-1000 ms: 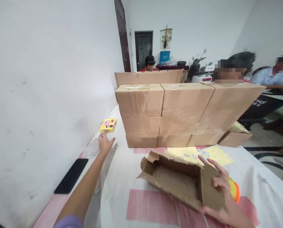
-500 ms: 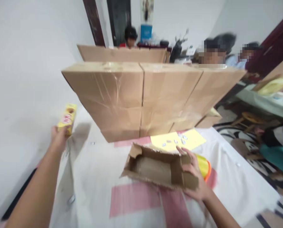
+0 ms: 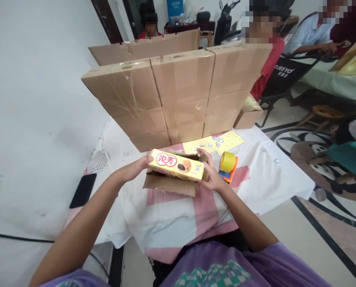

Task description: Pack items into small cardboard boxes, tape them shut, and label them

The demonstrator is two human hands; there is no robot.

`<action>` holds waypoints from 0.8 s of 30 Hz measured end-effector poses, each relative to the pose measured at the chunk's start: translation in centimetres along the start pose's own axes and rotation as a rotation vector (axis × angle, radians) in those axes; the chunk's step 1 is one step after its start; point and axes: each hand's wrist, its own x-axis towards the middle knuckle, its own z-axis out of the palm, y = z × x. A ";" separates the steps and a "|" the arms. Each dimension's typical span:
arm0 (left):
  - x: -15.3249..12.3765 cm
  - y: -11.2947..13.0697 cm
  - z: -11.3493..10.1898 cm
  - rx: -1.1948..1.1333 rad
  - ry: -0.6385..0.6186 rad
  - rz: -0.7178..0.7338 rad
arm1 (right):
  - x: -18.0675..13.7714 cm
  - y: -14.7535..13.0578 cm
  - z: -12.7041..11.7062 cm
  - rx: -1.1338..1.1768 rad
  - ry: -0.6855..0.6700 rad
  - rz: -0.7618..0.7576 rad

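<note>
While my left hand point(image 3: 137, 166) pinches one end of the yellow box point(image 3: 178, 164), thumb on the printed face, my right hand point(image 3: 213, 175) curls around the right end of the open carton point(image 3: 170, 184), fingers at the far edge and thumb at the near one. The yellow box sits lengthwise across the carton's mouth, its right end close against my right fingers; how far down it goes I cannot tell.

It is a long, slim packet, pale yellow and glossy, with its edges crisp. On the face turned up to me, bold red characters stand on a white patch outlined in red (the print beneath them is too small to read). Next to that come a round golden pastry and one with a dark filling, then a little pale figure near the right end. The side below lies in shadow.

The carton is plain brown, with ragged edges and one flap folded out towards me on the cloth-covered counter point(image 3: 264, 167). Just beside my right hand stands a yellow tape roll point(image 3: 228, 161) on an orange dispenser point(image 3: 235, 169).
</note>
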 end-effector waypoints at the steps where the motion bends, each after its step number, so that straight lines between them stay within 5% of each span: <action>1: 0.9 -0.1 0.2 -0.002 -0.046 -0.035 | -0.1 0.0 0.2 0.025 0.015 -0.016; 3: 2.0 -0.5 0.5 0.044 -0.046 -0.073 | -0.4 0.0 0.4 0.059 0.053 -0.024; 9: 1.7 -1.1 0.2 0.589 0.335 0.022 | -1.3 -0.1 0.1 0.090 0.057 0.111; 14: 1.5 -1.5 2.0 0.736 0.114 0.086 | -1.7 -0.2 -0.4 0.133 0.032 0.119; 18: 1.8 -2.2 4.1 0.979 0.105 -0.009 | -1.8 -0.2 -0.3 0.133 0.061 0.126; 24: 2.5 -3.0 5.2 1.010 0.106 0.038 | -2.1 -0.5 0.0 0.131 0.072 0.204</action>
